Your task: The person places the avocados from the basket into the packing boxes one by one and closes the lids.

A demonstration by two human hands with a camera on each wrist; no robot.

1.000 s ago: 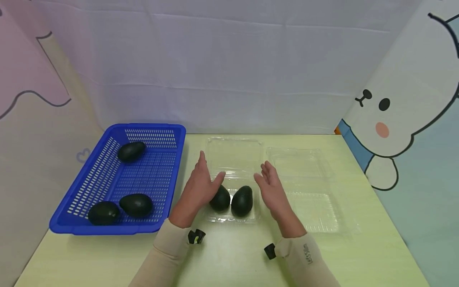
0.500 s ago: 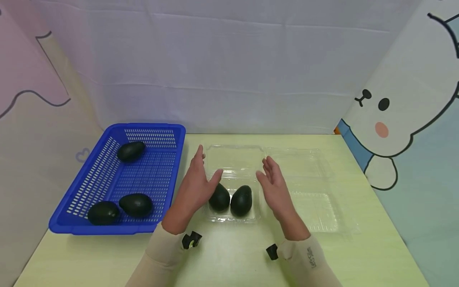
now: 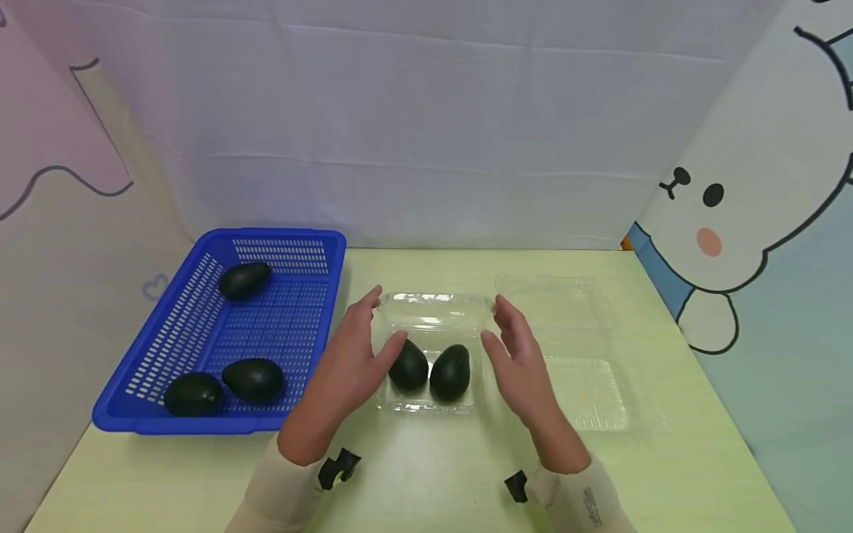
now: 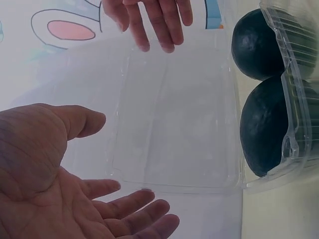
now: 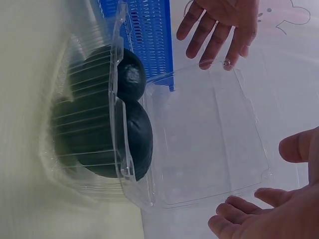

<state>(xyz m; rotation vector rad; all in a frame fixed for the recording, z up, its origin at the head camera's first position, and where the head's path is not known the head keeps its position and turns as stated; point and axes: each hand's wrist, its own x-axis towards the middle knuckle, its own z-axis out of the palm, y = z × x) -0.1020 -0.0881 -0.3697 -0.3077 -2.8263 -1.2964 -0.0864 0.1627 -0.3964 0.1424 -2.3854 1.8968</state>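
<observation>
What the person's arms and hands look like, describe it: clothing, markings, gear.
The left hand and right hand are bare, without gloves. Left sleeve and right sleeve are beige; the right bears small dark lettering. A small black device sits beside each sleeve.

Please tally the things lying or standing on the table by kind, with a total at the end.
Avocados: 5
Blue basket: 1
Open clear containers: 2 (whether more are nested underneath, I cannot tell)
Total: 8 visible

Both wrist views near avocados (image 4: 264, 129)
</observation>
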